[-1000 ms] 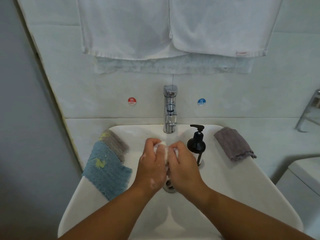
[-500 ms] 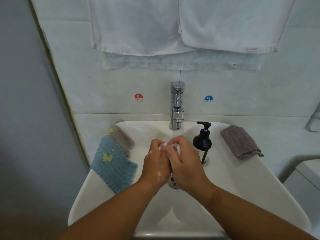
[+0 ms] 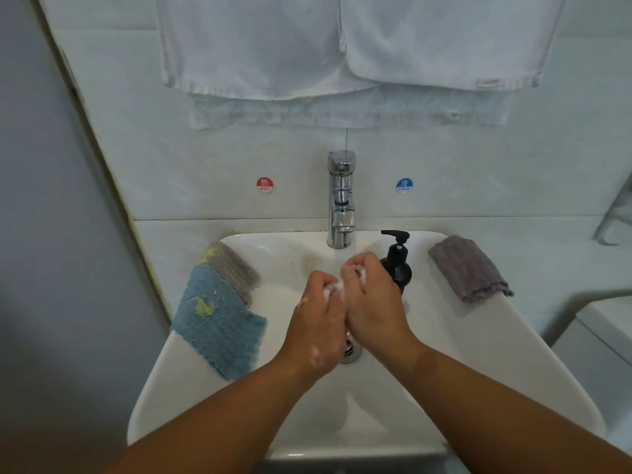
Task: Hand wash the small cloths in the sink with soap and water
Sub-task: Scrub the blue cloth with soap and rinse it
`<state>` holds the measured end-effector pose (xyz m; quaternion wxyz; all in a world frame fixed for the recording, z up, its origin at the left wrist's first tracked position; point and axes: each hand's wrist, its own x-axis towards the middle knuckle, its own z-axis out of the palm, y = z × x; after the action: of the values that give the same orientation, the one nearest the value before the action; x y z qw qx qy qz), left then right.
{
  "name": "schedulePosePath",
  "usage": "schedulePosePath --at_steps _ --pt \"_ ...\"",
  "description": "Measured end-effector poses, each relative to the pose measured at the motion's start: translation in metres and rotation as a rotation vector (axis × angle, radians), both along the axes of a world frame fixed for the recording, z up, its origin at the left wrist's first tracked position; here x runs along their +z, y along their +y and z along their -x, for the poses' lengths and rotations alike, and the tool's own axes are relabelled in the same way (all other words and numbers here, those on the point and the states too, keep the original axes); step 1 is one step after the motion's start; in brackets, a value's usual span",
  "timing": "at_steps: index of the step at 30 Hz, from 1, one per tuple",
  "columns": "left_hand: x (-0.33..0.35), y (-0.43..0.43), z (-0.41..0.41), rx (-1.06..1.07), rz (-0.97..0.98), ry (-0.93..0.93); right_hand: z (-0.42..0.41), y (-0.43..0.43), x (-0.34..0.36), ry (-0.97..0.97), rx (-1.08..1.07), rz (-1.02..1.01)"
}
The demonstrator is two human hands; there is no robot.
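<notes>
Lying wadded between both hands, a small white sudsy cloth [image 3: 333,289] is held over the bowl of the white ceramic sink [image 3: 478,371], above the chrome drain [image 3: 351,352]. Only two patches of it are shown. From these, its long axis is judged to run from about 8 o'clock to 2 o'clock, though most of the wad is hidden by fingers.

The left grip [image 3: 316,319] is clenched round the 8 o'clock end, and the right grip [image 3: 372,302] is clenched round the 2 o'clock end, so the cloth is grasped by both. The two hands are pressed together, and flecks of foam are seen on the back of the left hand.

Compared with half a second ago, the right grip is set a little farther toward 12 o'clock than the left, nearer the chrome tap [image 3: 340,200]. The knuckles were then almost level.

A black pump soap bottle [image 3: 396,268] stands just beside the right grip at 3 o'clock. At 9 o'clock, a blue knitted cloth [image 3: 219,336] with a yellow stain is draped over the sink's rim, with a grey-brown cloth [image 3: 236,268] touching it at 12 o'clock. A grey ribbed cloth [image 3: 468,268] is laid on the opposite rim. White towels [image 3: 256,46] are hung on the wall above.
</notes>
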<state>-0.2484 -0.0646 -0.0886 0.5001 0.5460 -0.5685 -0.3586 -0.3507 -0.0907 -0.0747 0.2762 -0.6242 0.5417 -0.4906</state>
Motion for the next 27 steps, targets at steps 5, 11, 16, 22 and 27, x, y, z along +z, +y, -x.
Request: schedulePosePath --at_steps 5,11,16,22,27 --pt "0.009 -0.003 0.001 0.053 0.105 0.037 0.004 0.003 -0.007 -0.013 0.084 -0.183" --pt "0.006 -0.003 -0.004 0.061 -0.034 -0.012 -0.005 0.005 -0.002 -0.029 0.073 -0.028" --pt "0.007 0.002 0.005 -0.061 0.040 0.079 0.010 -0.010 -0.012 0.009 0.012 -0.203" --pt "0.005 -0.009 -0.007 0.095 -0.069 -0.031 -0.005 0.012 -0.002 -0.064 0.136 -0.021" --pt "0.008 0.003 0.004 -0.076 -0.046 0.083 0.009 -0.005 -0.009 0.043 -0.015 -0.117"
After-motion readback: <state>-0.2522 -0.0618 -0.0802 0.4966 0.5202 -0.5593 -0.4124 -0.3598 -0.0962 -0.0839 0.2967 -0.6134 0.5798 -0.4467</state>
